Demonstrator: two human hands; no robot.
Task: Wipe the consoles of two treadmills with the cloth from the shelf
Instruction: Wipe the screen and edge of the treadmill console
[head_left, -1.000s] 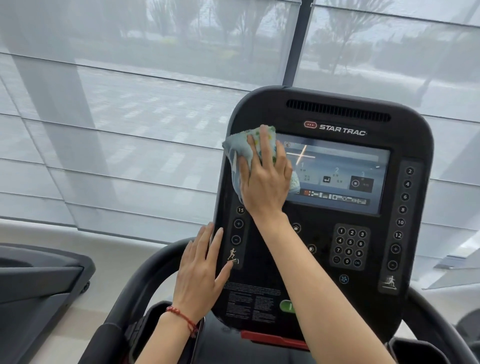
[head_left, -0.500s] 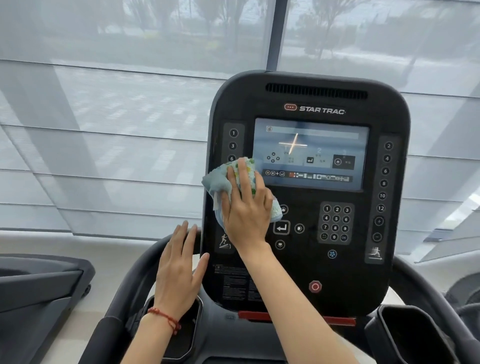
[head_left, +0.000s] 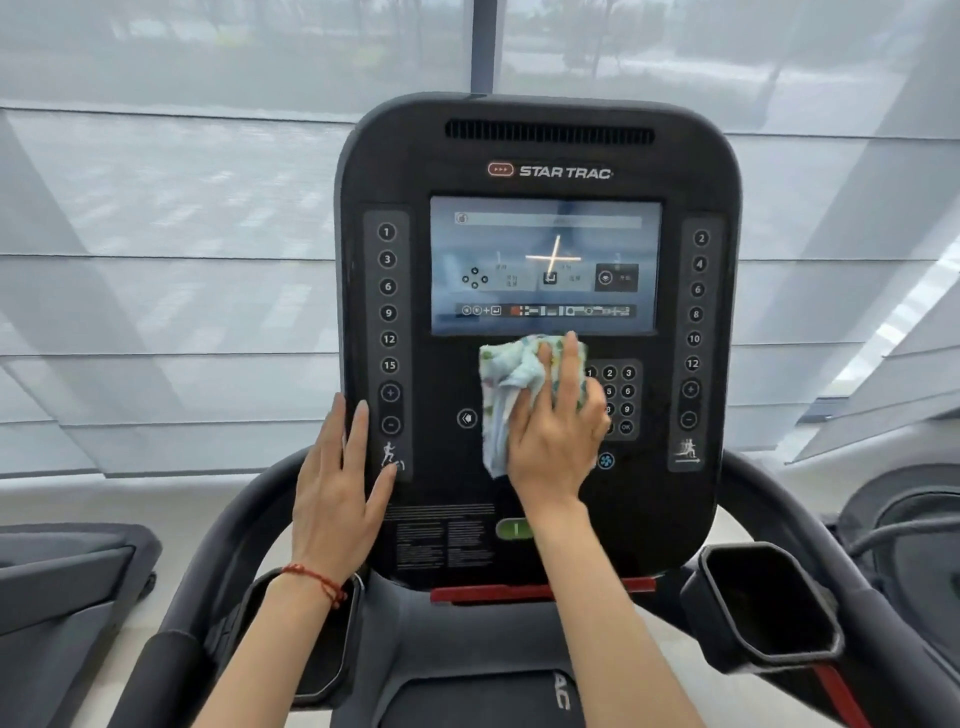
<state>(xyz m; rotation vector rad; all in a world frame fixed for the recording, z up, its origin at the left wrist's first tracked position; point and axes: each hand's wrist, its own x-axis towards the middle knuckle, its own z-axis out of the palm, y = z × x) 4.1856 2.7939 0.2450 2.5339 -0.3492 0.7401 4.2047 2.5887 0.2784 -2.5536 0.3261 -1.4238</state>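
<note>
Cloth (head_left: 511, 395) under R hand (head_left: 553, 447) – below screen (head_left: 545, 265); L hand (head_left: 337, 493) at console (head_left: 540, 156) left edge.

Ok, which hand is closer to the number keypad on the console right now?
Right. The right hand presses the cloth against the console, its fingers overlapping the number keypad's left edge. The left hand lies flat at the console's lower left edge, well apart from it.

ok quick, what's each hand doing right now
Left hand: open, flat against the console edge.
Right hand: holding the cloth, pressing it on the console.
</note>
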